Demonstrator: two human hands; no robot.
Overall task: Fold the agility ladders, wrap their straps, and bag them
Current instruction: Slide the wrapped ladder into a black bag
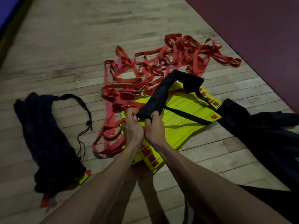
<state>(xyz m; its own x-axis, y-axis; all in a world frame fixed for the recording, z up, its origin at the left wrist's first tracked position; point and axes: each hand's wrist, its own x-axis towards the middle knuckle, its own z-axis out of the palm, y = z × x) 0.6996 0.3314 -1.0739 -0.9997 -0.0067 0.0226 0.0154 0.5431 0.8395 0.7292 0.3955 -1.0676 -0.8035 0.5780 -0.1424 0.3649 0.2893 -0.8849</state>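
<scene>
Black fabric of an empty bag (155,96) is pinched at one end by both hands: the left hand (131,126) and the right hand (154,128) are close together, fingers curled on its mouth, above the stack of yellow rungs (182,120) in the middle of the floor (64,54). One ladder is already packed: a filled bag (47,136) lies toward the left edge of the floor, with a yellow rung end and red strap sticking out. The second ladder is folded, but its red straps (161,67) lie in a loose tangle behind the rungs, so I judge wrapping and bagging remain. More dark cloth (258,131) lies at the right, perhaps another bag; it is too dim to tell.
</scene>
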